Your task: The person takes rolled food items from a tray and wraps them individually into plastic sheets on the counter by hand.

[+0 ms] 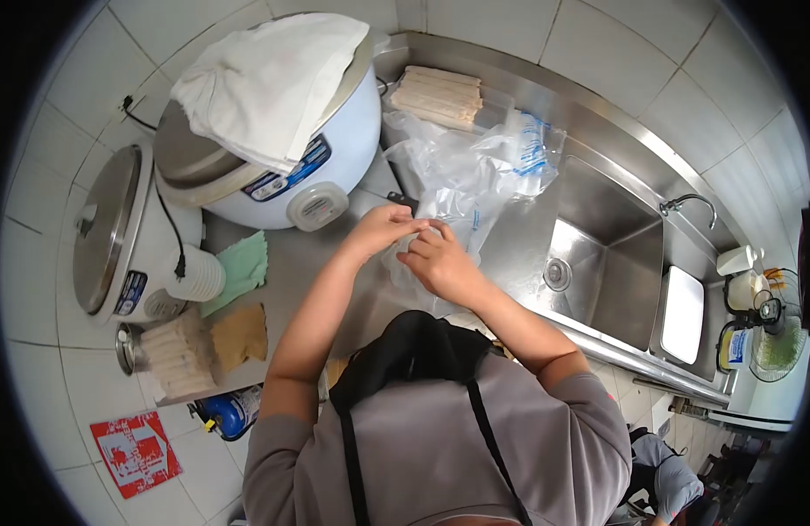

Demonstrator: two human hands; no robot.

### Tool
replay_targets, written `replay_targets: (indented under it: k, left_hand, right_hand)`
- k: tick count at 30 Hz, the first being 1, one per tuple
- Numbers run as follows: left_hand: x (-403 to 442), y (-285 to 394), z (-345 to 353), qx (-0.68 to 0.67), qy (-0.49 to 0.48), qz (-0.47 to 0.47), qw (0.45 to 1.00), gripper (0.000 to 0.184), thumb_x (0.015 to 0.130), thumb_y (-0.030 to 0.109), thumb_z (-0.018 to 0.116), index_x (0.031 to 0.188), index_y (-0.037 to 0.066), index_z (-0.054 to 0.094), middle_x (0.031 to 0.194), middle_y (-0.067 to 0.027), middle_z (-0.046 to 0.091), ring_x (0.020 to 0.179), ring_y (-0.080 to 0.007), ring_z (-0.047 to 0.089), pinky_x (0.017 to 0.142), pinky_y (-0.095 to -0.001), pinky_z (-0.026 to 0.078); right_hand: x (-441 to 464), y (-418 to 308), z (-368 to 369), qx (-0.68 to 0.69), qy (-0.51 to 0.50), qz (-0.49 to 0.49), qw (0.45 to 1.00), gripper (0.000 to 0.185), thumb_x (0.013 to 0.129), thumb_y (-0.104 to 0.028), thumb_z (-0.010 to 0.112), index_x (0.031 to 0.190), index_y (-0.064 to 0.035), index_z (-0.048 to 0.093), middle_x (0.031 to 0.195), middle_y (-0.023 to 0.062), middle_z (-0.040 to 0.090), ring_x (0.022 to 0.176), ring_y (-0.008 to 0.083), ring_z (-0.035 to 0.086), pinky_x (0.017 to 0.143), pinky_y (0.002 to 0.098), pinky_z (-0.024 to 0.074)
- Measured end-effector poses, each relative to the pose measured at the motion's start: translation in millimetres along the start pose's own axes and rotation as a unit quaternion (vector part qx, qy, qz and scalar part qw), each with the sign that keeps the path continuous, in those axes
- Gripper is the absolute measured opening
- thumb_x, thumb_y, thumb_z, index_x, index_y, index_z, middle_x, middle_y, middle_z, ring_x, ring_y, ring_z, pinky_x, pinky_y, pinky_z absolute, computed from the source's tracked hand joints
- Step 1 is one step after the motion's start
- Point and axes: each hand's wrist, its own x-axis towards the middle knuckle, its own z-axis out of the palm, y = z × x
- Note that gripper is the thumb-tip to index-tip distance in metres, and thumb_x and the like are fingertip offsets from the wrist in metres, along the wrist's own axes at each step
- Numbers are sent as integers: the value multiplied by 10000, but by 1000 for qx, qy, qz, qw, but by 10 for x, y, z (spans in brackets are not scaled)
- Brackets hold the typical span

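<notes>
Steel counter [301,256], both hands [446,265] pinching clear plastic [462,180]

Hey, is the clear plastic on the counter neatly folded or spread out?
Spread out: the clear plastic lies loose and wrinkled over the counter, with parts near the left hand and right hand.

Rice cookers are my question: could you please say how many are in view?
2: a large pale-blue round rice cooker at upper left, draped with a white cloth, and a white metal-lidded rice cooker at far left. No others show.
</notes>
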Motion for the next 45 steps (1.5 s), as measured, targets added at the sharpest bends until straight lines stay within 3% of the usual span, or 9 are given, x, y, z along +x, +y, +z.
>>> replay_targets:
  k: [6,13,18,25,30,33,35,39,45]
  left_hand:
    - [-186,-346,-117,48,10,2,999,266,820,234,682,918,-11,649,825,-40,644,719,-69,552,587,-223,435]
    - [-707,-257,-84,-27,268,282,921,147,879,121,589,885,-25,568,772,-70,644,638,-109,586,612,-242,473]
    - [-1213,15,-97,-55,414,406,812,80,949,70,447,984,2,467,753,-82,626,607,-137,588,566,-267,461]
    - [-1187,-683,-1106,284,531,318,732,121,944,109,482,1027,24,464,711,-122,597,574,-258,583,534,-328,460]
    - [-1264,-725,-1457,366,590,148,705,219,920,116,518,1093,3,448,827,-128,598,719,-271,592,653,-363,474]
    - [-1332,-658,-1336,374,685,230,582,354,857,131,576,1169,30,440,1020,-192,578,906,-336,575,768,-420,450]
    - [-1393,-691,-949,417,639,261,592,401,827,138,592,1172,-10,449,1181,-195,500,1050,-352,501,880,-433,399]
    - [-1305,-1053,-371,365,333,162,854,512,854,236,571,1260,-45,432,1327,-205,428,1240,-360,396,1026,-453,318]
    - [-1278,-1683,-413,460,341,88,815,730,861,435,514,1384,-33,312,1455,-221,276,1372,-352,220,1117,-473,144]
  right_hand:
    - [-65,-315,205,31,-87,-1,996,220,740,-167,688,948,-102,656,836,26,564,872,205,541,952,438,356]
    - [-179,-313,175,250,57,235,937,230,780,-198,688,935,-40,622,908,102,578,851,315,566,713,368,467]
    - [-224,-365,360,117,-22,176,977,344,791,-207,667,1070,-35,562,1029,139,538,977,332,517,822,414,431]
    - [334,-559,735,33,51,61,996,622,781,-434,646,1214,-19,484,1174,159,498,1077,317,479,883,425,402]
    - [506,-670,1090,-40,-202,194,959,794,745,-584,608,1290,-30,450,1181,144,505,1119,270,473,881,415,409]
    - [628,-689,1163,-79,-263,241,931,861,707,-644,605,1303,-44,444,1190,142,498,1133,269,468,897,399,405]
    - [714,-641,1219,-100,-286,260,917,889,674,-660,626,1296,-49,450,1197,129,493,1138,262,461,903,388,401]
    - [771,-462,1228,-119,-297,240,917,893,620,-641,690,1258,-52,477,1197,94,492,1143,244,448,904,380,396]
    - [724,-175,1103,-64,-268,235,932,838,604,-593,733,1210,-57,514,1221,110,499,1160,286,442,920,406,388]
